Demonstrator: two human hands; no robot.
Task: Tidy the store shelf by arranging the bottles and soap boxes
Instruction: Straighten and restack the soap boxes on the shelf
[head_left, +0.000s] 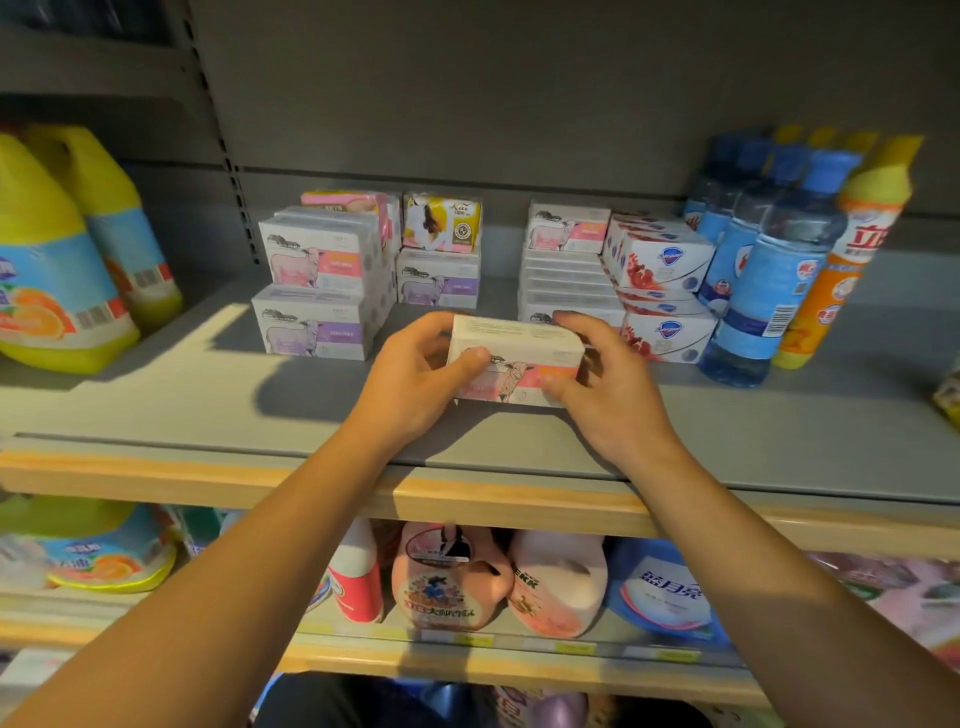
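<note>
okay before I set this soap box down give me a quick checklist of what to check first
1. Grip: left hand and right hand both hold the white-and-pink sheep-print soap box: ok.
2. Box level, print facing out: ok.
3. Bare grey shelf board in front of the stacks: ok.
4. Matching pink sheep-print stack at left has room on top: ok.
5. Clear blue-labelled water bottles stand apart from the box: ok.
6. Box undamaged underneath: cannot tell.

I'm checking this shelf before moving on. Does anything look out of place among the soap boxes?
Yes. One yellow box sits on a purple sheep soap box, the only one of its kind. Both hands hold a pink sheep soap box apart from the stacks.
</note>
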